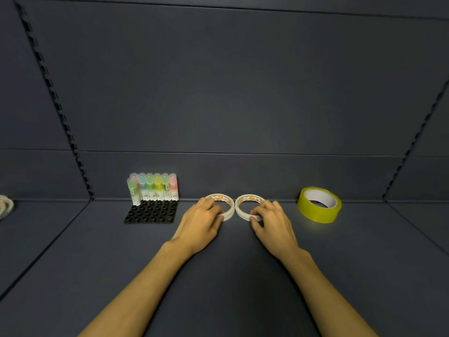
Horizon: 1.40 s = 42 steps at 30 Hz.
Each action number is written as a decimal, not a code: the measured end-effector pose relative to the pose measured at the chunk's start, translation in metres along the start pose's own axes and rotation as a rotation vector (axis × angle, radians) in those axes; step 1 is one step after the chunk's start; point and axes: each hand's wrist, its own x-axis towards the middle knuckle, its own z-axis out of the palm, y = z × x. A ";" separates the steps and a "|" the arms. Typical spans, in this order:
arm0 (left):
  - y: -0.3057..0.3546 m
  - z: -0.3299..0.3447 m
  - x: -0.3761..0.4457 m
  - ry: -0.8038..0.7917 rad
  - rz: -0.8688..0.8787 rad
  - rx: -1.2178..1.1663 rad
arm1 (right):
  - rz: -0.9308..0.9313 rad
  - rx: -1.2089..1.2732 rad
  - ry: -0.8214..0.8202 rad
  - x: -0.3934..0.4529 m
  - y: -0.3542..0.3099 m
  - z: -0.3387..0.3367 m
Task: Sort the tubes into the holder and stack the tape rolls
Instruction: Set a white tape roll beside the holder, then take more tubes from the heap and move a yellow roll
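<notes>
Left hand (pixel 202 218) and right hand (pixel 272 218) each pinch a thin white tape roll (pixel 229 209) (pixel 240 209) at the rim; rolls look light, rigid, easy to stack.

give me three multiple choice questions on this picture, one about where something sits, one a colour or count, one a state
1. Where does the yellow-green tape roll sit?
A. right of both white tape rolls
B. between the white rolls
C. on the tube holder

2. How many tape rolls lie on the table?
A. one
B. three
C. five

3. What is the state of the two white rolls?
A. stacked on each other
B. flat side by side, one hand on each
C. standing on edge, untouched

Answers:
1. A, it lies alone past the right hand, far from the black tube holder.
2. B, the left white roll, the right white roll and the yellow-green one.
3. B, the left hand holds one in its grip and the right hand holds the other, both flat on the table, nothing stacked yet.
</notes>
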 end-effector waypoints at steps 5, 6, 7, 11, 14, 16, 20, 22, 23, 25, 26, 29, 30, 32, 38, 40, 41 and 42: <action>-0.001 0.000 0.000 -0.031 0.010 0.000 | 0.022 -0.007 -0.013 0.003 0.001 0.001; -0.001 0.000 0.000 -0.036 0.011 0.005 | 0.023 -0.008 -0.014 0.002 0.001 0.001; -0.001 0.001 0.000 -0.042 0.007 0.011 | 0.025 -0.008 -0.017 0.002 0.001 0.001; 0.002 -0.003 0.000 -0.046 -0.015 0.031 | 0.034 0.008 -0.019 -0.001 0.000 -0.001; 0.004 -0.010 -0.002 -0.040 -0.055 0.075 | 0.029 0.054 0.024 -0.005 -0.002 -0.004; 0.007 -0.018 -0.006 -0.048 -0.099 0.096 | 0.012 0.077 0.042 -0.007 -0.005 -0.006; 0.013 -0.042 -0.024 -0.051 -0.162 0.099 | -0.086 0.140 0.010 -0.009 -0.020 -0.009; 0.014 -0.058 -0.036 -0.051 -0.181 0.131 | -0.157 0.202 0.009 -0.010 -0.035 -0.011; 0.014 -0.068 -0.043 -0.046 -0.192 0.150 | -0.188 0.232 0.004 -0.010 -0.044 -0.012; 0.012 -0.087 -0.057 -0.030 -0.222 0.190 | -0.258 0.270 -0.007 -0.009 -0.066 -0.015; 0.010 -0.096 -0.065 -0.023 -0.238 0.209 | -0.294 0.276 -0.012 -0.009 -0.078 -0.016; 0.001 -0.124 -0.091 -0.001 -0.286 0.257 | -0.368 0.290 -0.050 -0.008 -0.119 -0.017; -0.003 -0.134 -0.101 0.006 -0.305 0.270 | -0.388 0.296 -0.063 -0.008 -0.133 -0.018; -0.014 -0.153 -0.123 0.023 -0.348 0.289 | -0.430 0.313 -0.074 -0.009 -0.164 -0.018; -0.056 -0.213 -0.196 0.063 -0.448 0.310 | -0.522 0.353 -0.113 -0.021 -0.264 0.000; -0.073 -0.234 -0.222 0.078 -0.472 0.323 | -0.548 0.363 -0.138 -0.028 -0.302 0.010; -0.081 -0.245 -0.235 0.088 -0.485 0.327 | -0.564 0.368 -0.148 -0.032 -0.322 0.015; -0.091 -0.255 -0.249 0.098 -0.498 0.329 | -0.578 0.372 -0.158 -0.036 -0.341 0.021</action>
